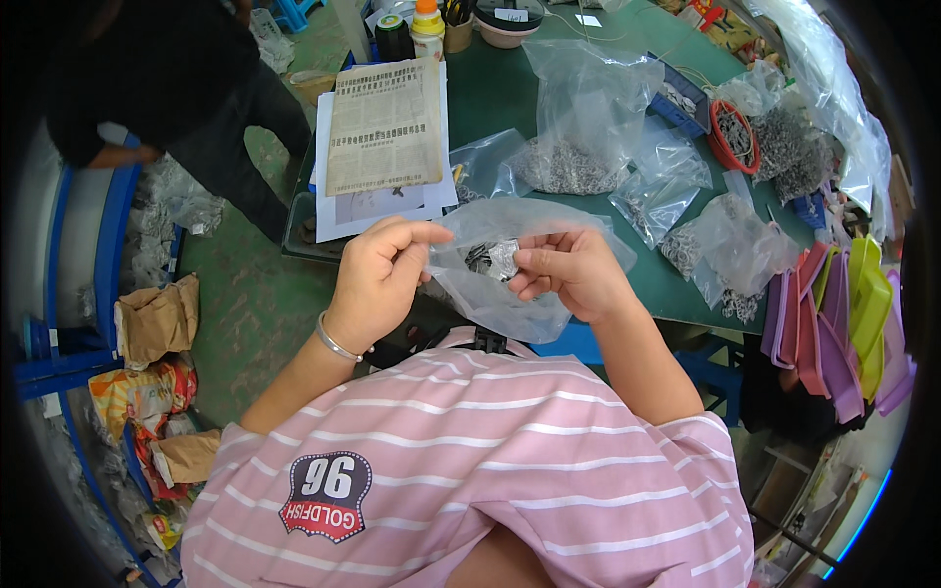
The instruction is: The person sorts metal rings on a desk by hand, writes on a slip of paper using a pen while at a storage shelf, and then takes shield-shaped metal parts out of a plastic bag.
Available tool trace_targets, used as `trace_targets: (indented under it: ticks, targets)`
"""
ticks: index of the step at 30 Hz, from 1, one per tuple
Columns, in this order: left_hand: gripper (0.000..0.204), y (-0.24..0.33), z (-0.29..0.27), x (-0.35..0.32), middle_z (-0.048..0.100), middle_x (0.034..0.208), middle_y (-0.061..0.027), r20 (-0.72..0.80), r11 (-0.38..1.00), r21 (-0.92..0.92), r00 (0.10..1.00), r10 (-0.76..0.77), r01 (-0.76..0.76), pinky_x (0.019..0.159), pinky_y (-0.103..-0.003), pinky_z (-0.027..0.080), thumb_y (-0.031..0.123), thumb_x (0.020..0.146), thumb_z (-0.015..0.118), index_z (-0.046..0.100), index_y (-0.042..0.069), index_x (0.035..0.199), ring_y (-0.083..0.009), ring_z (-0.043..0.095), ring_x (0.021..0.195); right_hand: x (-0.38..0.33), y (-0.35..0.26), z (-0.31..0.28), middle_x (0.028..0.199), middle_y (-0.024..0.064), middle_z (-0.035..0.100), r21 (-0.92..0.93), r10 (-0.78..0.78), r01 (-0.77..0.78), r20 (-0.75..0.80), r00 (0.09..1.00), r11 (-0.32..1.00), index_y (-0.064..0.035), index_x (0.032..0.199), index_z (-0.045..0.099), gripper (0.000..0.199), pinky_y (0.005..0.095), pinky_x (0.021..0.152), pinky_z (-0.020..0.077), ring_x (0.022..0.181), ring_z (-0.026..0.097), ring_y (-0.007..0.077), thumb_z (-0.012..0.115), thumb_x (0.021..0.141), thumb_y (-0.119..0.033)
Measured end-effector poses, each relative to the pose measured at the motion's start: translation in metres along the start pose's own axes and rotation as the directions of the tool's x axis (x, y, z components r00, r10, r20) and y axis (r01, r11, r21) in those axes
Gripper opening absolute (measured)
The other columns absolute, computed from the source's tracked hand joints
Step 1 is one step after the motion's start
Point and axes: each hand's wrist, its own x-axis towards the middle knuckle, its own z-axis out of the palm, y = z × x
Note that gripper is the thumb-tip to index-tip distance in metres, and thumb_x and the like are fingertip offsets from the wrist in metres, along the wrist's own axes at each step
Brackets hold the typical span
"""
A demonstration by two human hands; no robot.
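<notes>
Thin clear plastic and small grey metal parts over a matt green tabletop

A filmy, crinkled plastic bag (510, 265) is being pinched by the left hand (377, 274) and the right hand (569, 269); dull metal pieces (493, 259) are being shown through it, a shiny metal bangle (336, 343) is being worn, and yellowed matt paper (384, 125) is being left on the green table (510, 93).

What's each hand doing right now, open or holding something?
Left hand: closed, pinching the top edge of the clear plastic bag.
Right hand: closed, pinching the same bag's edge.

On my green table (510, 98) lie a yellowed printed paper sheet (385, 125), clear plastic bags of small metal parts (578, 127), and a red round basket (733, 135); stacked coloured plastic trays (843, 323) stand beside me.
</notes>
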Motion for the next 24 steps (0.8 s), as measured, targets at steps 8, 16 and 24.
trace_targets:
  ticks: [8,16,24]
  targets:
    - [0.015,-0.002,0.004,0.000,0.057,0.077,-0.0028,0.084,0.974,-0.194,0.991,-0.100,0.115,0.058,-0.020,0.044,0.005,0.086,0.052,0.064,-0.003,0.085,-0.0074,0.052,0.062,-0.005,0.010,0.021,0.083,0.0134,0.062,0.211,-0.034,0.030,0.015,0.999,0.977,0.0054,0.090,0.057,0.013,0.0287,0.062,0.0560,0.074,0.066,0.0220,0.062,0.081,-0.002]
    - [0.015,-0.003,0.006,-0.001,0.057,0.068,-0.0015,0.109,0.938,-0.253,0.970,-0.217,0.238,0.054,-0.019,0.041,0.012,0.084,0.062,0.063,-0.001,0.078,-0.0060,0.050,0.058,0.006,0.010,0.015,0.082,0.0119,0.063,-0.156,0.060,-0.041,0.120,0.991,0.987,0.0036,0.091,0.059,0.013,0.0313,0.061,0.0545,0.073,0.066,0.0206,0.059,0.084,-0.008]
    - [0.014,-0.004,0.009,-0.004,0.057,0.066,-0.0010,0.090,0.947,-0.240,0.976,-0.198,0.215,0.053,-0.019,0.041,0.011,0.084,0.063,0.062,-0.002,0.078,-0.0058,0.049,0.056,0.075,0.099,-0.043,0.094,0.0177,0.064,-0.971,-0.020,0.002,0.007,1.000,-0.239,0.0002,0.103,0.061,0.030,0.0396,0.070,0.0502,0.085,0.062,0.0292,0.056,0.077,-0.014]
